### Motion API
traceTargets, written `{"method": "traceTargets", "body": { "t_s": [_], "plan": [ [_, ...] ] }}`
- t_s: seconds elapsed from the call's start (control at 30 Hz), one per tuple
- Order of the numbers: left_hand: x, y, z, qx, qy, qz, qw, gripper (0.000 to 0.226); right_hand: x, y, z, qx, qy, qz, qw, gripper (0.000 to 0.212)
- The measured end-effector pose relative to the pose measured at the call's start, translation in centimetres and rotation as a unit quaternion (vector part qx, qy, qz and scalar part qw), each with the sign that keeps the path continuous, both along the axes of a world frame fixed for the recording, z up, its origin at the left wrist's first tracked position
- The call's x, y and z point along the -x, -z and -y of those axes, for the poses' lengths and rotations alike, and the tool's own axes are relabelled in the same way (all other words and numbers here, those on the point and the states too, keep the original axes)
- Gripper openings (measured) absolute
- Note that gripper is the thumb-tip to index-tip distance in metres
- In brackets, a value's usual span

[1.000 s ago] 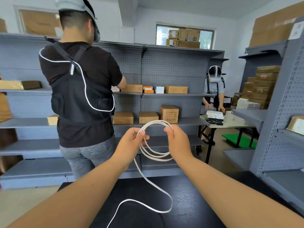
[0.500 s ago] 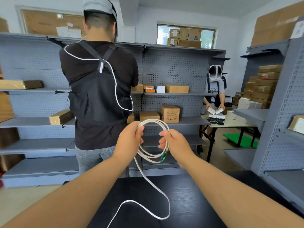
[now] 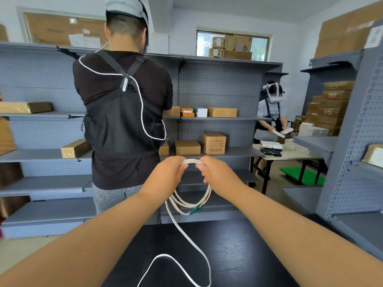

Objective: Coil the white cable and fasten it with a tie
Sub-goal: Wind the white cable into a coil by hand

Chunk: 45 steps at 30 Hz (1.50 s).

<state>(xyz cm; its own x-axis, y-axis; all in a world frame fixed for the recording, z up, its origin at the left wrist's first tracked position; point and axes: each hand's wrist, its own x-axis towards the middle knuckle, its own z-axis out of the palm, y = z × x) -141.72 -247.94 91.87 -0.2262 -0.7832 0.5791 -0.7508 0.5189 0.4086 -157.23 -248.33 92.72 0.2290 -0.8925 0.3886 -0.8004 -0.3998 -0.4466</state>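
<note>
The white cable (image 3: pixel 187 206) is wound into several loops that I hold up in front of me, above the black table (image 3: pixel 238 255). My left hand (image 3: pixel 167 177) grips the top of the coil from the left. My right hand (image 3: pixel 215 175) pinches the same top bundle from the right, close beside the left. A green connector (image 3: pixel 195 209) hangs at the coil's bottom. The loose tail drops from the coil and snakes across the tabletop toward me. No tie is visible.
A person in a black vest (image 3: pixel 124 121) stands just beyond the table with their back to me, facing grey shelves (image 3: pixel 217 152) with cardboard boxes. Another person (image 3: pixel 271 117) works at a white table at the right. Grey shelving (image 3: pixel 352 162) flanks the right side.
My hands have come closer together at the top of the coil and the loops hang narrower. The person in the vest has stepped to the right.
</note>
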Motion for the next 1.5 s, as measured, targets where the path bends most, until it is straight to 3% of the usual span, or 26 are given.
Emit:
{"method": "traceTargets", "body": {
  "t_s": [0.1, 0.17, 0.23, 0.4, 0.5, 0.67, 0.8, 0.97, 1.17, 1.3, 1.43, 1.5],
  "plan": [
    [0.0, 0.6, 0.0, -0.071, 0.046, -0.147, 0.986, 0.015, -0.4, 0.2, 0.1, 0.027, 0.026, -0.010, 0.999, 0.019],
    [0.2, 0.9, 0.0, -0.146, 0.089, -0.286, 0.943, 0.015, -0.5, 0.4, 0.0, 0.035, 0.032, 0.024, 0.999, 0.020],
    [0.3, 1.3, 0.1, -0.207, 0.110, -0.353, 0.906, 0.019, -0.4, 0.5, -0.1, 0.037, 0.035, 0.071, 0.996, 0.021],
    [-0.3, 1.8, 0.0, -0.313, 0.157, -0.393, 0.850, 0.018, 0.4, 0.3, 0.0, 0.029, 0.056, 0.139, 0.988, 0.024],
    [-0.9, 1.8, -0.2, -0.349, 0.182, -0.360, 0.846, 0.018, 1.2, 0.2, 0.0, 0.028, 0.056, 0.168, 0.984, 0.027],
    [0.0, 2.2, -0.1, -0.321, 0.173, -0.394, 0.844, 0.022, 1.4, 0.5, 0.0, 0.051, 0.058, 0.246, 0.966, 0.021],
    [1.8, 2.6, -0.4, -0.270, 0.162, -0.459, 0.831, 0.024, 0.9, 1.2, 0.2, 0.077, 0.088, 0.344, 0.932, 0.023],
    [3.0, 2.8, -0.6, -0.183, 0.114, -0.467, 0.858, 0.024, 0.2, 1.7, 0.1, 0.081, 0.099, 0.405, 0.905, 0.024],
    [2.0, 2.3, -0.3, -0.054, 0.027, -0.319, 0.946, 0.030, 0.1, 2.2, 0.0, 0.034, 0.063, 0.440, 0.895, 0.024],
    [1.1, 1.1, 0.0, -0.016, 0.004, -0.257, 0.966, 0.030, 0.3, 2.2, 0.0, -0.006, 0.017, 0.422, 0.907, 0.022],
    [0.0, 0.2, 0.6, -0.044, 0.017, -0.183, 0.982, 0.025, 1.0, 1.3, 0.2, -0.010, -0.001, 0.362, 0.932, 0.015],
    [-0.4, -0.1, 0.6, -0.053, 0.018, -0.125, 0.991, 0.026, 1.2, 0.6, 0.0, 0.002, -0.007, 0.298, 0.954, 0.028]
  ]
}}
